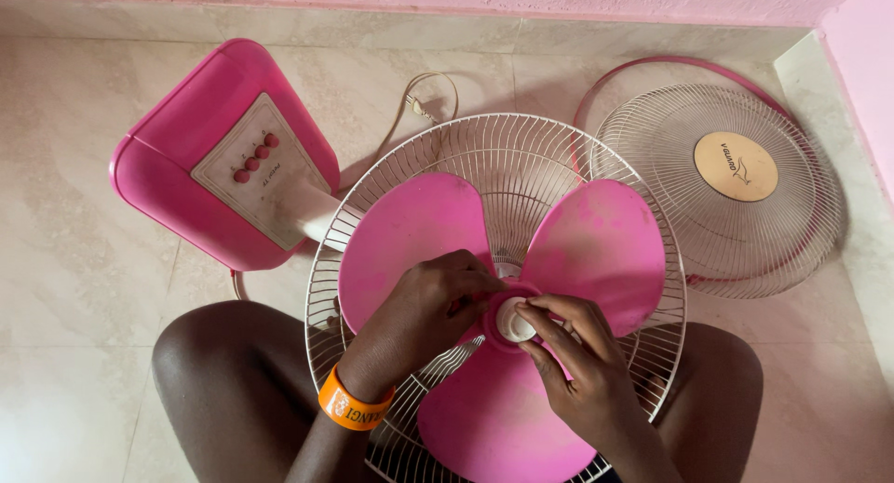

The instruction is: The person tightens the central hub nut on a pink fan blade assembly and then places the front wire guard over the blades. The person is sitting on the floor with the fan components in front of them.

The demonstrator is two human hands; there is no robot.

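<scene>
Right hand (573, 353) pinching white hub cap (512, 325) at centre of pink fan blade (503, 297), fingertips closed from lower right; left hand (433, 311) curled around hub's left side, equally near.

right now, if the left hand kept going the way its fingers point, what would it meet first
The left hand points right, toward the hub, so it would likely meet the white cap at the centre of the pink blades first; the right hand already grips that cap.

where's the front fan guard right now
In the head view, the front fan guard lies flat on the tiled floor at upper right, near the pink wall, just right of the pink fan blades.
</scene>
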